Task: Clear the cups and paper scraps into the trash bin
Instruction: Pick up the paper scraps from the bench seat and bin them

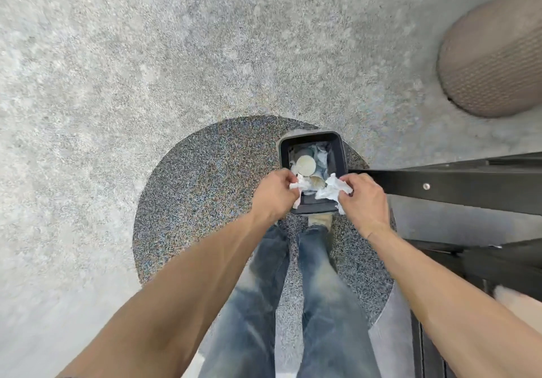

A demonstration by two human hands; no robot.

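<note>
A black square trash bin point(341, 155) stands on the floor right below me, in front of my feet. Inside it lie pale paper cups point(306, 165) and crumpled white paper. My left hand point(274, 193) hovers over the bin's near left corner, closed on a white paper scrap point(299, 185). My right hand point(362, 197) is over the near right corner, gripping a bigger crumpled white paper scrap point(333, 187). Both scraps hang above the bin's opening.
The bin sits on a dark speckled round rug point(205, 190) on pale grey carpet. A black table frame point(457, 187) runs from the bin to the right edge. A beige woven pouf point(492, 55) stands at the upper right. My jeans-clad legs are below.
</note>
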